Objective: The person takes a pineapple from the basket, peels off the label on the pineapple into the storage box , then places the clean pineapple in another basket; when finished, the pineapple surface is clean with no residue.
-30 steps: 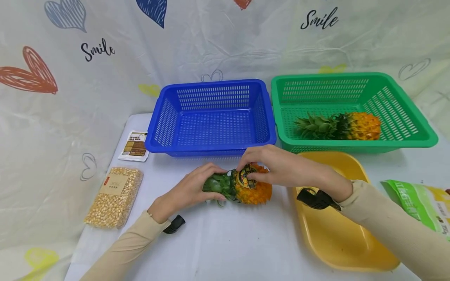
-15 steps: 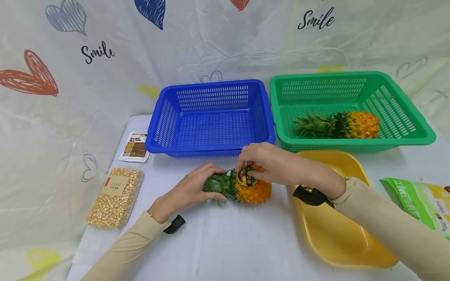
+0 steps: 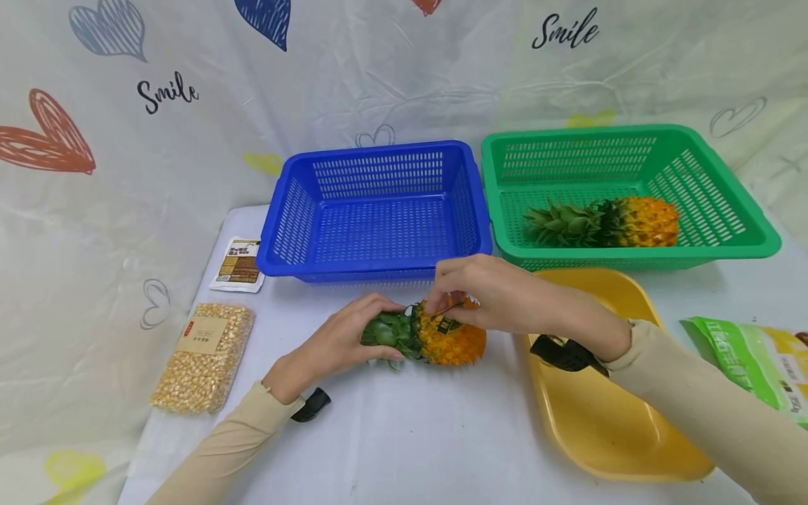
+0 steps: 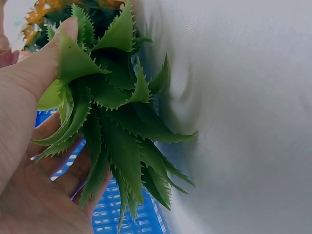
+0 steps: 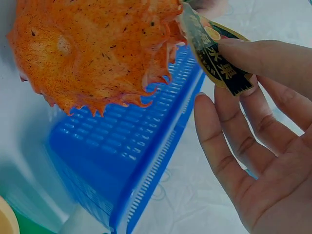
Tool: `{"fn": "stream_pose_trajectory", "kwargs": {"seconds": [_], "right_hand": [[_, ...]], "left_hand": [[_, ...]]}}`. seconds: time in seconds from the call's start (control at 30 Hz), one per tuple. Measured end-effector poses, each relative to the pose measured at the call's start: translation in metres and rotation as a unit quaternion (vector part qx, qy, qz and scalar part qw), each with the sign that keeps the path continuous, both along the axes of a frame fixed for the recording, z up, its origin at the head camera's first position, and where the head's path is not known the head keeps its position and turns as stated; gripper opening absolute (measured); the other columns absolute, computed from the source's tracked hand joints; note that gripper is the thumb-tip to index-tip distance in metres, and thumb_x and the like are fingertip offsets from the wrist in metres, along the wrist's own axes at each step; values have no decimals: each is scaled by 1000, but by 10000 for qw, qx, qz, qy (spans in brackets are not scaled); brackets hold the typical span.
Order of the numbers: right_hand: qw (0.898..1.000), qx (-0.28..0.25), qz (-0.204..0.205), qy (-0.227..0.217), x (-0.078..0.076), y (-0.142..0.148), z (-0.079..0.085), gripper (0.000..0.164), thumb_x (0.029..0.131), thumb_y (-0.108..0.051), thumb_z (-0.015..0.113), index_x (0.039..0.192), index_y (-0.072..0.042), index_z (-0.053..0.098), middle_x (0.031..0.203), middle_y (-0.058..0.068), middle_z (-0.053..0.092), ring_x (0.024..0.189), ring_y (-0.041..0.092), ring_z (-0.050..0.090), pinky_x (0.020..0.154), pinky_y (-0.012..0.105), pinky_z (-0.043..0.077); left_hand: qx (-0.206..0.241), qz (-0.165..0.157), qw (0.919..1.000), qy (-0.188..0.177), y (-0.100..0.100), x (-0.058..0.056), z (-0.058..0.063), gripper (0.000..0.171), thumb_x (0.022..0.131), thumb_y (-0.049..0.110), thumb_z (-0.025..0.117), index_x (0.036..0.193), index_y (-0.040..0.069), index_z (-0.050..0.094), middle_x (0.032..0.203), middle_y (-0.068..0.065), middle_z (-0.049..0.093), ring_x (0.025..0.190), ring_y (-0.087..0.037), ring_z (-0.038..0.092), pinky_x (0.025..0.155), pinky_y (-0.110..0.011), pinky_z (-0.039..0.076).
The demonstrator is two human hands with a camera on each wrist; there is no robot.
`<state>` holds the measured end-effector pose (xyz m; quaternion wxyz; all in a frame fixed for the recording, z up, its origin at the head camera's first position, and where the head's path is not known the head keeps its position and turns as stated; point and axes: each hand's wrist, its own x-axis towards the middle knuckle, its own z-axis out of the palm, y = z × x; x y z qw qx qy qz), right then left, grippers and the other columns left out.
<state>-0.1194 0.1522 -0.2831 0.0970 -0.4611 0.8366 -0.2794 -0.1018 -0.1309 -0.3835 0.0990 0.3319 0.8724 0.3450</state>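
Note:
A toy-like pineapple (image 3: 457, 347) lies on the white table, orange body to the right and green crown leaves (image 3: 388, 331) to the left. My left hand (image 3: 334, 340) grips the crown, thumb on the near side; the left wrist view shows the toothed leaves (image 4: 119, 131) beside that palm. My right hand (image 3: 495, 291) pinches a black-and-gold label (image 5: 222, 63) between thumb and fingers. In the right wrist view the label is bent up, its far edge still at the orange skin (image 5: 97, 53).
Behind stand a blue basket (image 3: 372, 270) and a green basket (image 3: 631, 254) holding another pineapple (image 3: 650, 223). A yellow basin (image 3: 606, 421) lies under the right forearm. At left are a corn-kernel bag (image 3: 202, 361) and a small packet (image 3: 238, 266); at right, a green bag (image 3: 726, 351).
The label lay flat on the pineapple a second ago; now its edge is lifted and folded up in my right fingers. My left hand keeps its place on the crown.

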Motion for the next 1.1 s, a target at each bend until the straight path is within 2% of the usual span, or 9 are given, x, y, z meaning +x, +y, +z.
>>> {"fn": "stream_pose_trajectory", "kwargs": {"seconds": [0.17,0.33,0.4,0.53,0.67,0.8,0.9,1.1], "right_hand": [[9998,-208,5,-16,6,11,9,22,91,6,77,101,-14,80,95,-7,66,86,4,63,75,25,58],[9986,-375,-142,333,12,30,20,23,90,5,78,99,-16,79,96,-10,65,82,2,60,70,23,56],[9975,-429,-264,493,14,42,23,28,88,7,79,99,-18,78,96,-13,64,81,0,60,67,23,56],[9952,-437,-571,669,17,70,25,40,83,12,81,99,-25,75,96,-20,63,83,-2,62,70,21,57],[9928,-261,-945,695,17,100,20,42,82,9,83,99,-27,71,97,-25,66,85,-2,65,73,20,58],[9888,246,-1410,426,17,127,11,37,83,4,85,95,-27,70,91,-25,67,83,-2,65,70,21,57],[9824,696,-1732,-20,15,141,4,32,86,0,83,93,-27,70,89,-23,68,84,-1,66,70,23,57],[9715,1153,-1954,-692,8,156,-13,20,92,-5,79,92,-23,69,86,-18,68,81,2,65,68,24,54]], "left_hand": [[-19,-11,10000,18,0,-1,0,68,83,30,90,141,9,61,135,-2,62,126,-20,60,107,-42,51],[-51,17,10000,13,-1,1,0,68,83,30,89,142,9,61,136,-3,62,129,-22,59,109,-44,50],[-57,22,10000,0,-1,1,0,68,84,30,89,142,10,61,136,-3,61,130,-22,58,109,-44,49],[-45,23,10000,-13,0,2,0,68,84,30,89,142,9,61,137,-3,61,131,-23,58,110,-44,49],[-14,24,10000,-45,1,2,-1,68,84,30,89,142,9,60,137,-4,61,131,-24,58,110,-45,49],[-19,71,9999,-130,2,2,-1,69,84,30,89,143,9,60,138,-3,61,132,-23,57,110,-45,49],[-44,111,9998,-141,2,3,-1,69,84,30,89,143,10,60,138,-3,61,132,-23,57,110,-45,49],[-1,120,9998,-126,1,3,-2,69,84,31,89,144,10,60,138,-2,61,132,-22,57,110,-45,49]]}}
